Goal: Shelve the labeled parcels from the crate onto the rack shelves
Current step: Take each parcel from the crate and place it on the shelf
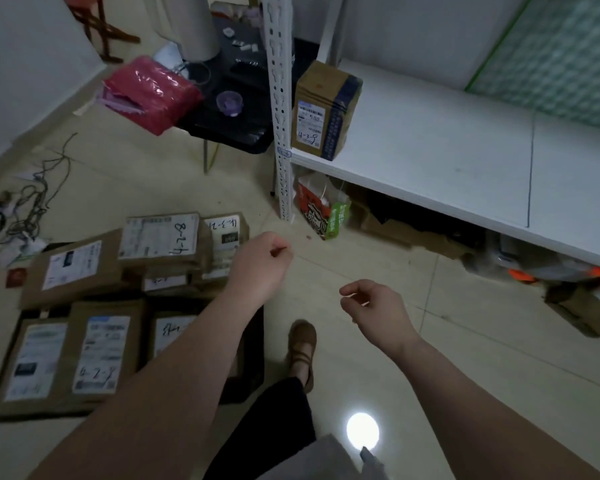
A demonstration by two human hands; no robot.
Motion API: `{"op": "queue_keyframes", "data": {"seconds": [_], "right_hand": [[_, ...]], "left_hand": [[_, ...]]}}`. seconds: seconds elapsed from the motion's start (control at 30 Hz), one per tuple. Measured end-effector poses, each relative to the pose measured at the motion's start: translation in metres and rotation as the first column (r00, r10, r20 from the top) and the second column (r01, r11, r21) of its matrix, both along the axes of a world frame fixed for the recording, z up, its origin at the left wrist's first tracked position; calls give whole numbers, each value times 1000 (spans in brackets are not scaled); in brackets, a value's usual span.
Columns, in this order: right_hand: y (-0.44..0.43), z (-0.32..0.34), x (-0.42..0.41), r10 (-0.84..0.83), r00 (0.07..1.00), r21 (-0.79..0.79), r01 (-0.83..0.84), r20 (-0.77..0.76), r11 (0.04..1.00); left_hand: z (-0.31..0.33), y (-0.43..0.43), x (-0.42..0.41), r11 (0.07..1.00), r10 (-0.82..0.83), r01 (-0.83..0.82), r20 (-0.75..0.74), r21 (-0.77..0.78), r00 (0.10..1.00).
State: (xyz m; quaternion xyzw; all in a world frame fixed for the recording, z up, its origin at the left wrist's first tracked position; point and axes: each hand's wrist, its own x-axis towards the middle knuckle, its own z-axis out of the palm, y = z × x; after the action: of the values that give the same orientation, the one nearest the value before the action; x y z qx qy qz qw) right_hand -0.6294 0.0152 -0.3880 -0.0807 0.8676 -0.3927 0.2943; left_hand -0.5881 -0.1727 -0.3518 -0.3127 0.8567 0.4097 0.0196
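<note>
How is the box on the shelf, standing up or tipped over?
Upright: the box stands on end on the shelf, label facing front.

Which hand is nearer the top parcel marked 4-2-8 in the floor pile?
Left. The left hand hangs close to the right of the parcel; the right hand is farther right, over the floor.

dim rm | glare spot (362, 432) on floor (378, 237) | edges warped | soft blur

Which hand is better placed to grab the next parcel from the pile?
Likely the left hand: empty, it hovers beside the stacked parcels. The right hand, also empty, is over bare floor, farther from them.
</note>
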Motion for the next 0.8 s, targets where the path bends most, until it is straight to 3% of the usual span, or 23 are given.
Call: {"op": "queue_keyframes", "data": {"seconds": [0.17,0.4,0.6,0.8], "right_hand": [[25,27,50,4,1000,-39,-4,-3,999],[33,51,80,5,999,-71,-8,-45,997],[31,39,97,30,1000,-5,-30,-9,1000],[-13,26,102,95,995,85,-98,31,992]], "left_hand": [[9,15,86,1000,7,-7,92,-5,996],[24,-15,164,980,200,-200,161,-18,966],[12,-37,190,956,287,-292,236,-13,929],[5,-67,193,943,311,-329,208,58,927]]}}
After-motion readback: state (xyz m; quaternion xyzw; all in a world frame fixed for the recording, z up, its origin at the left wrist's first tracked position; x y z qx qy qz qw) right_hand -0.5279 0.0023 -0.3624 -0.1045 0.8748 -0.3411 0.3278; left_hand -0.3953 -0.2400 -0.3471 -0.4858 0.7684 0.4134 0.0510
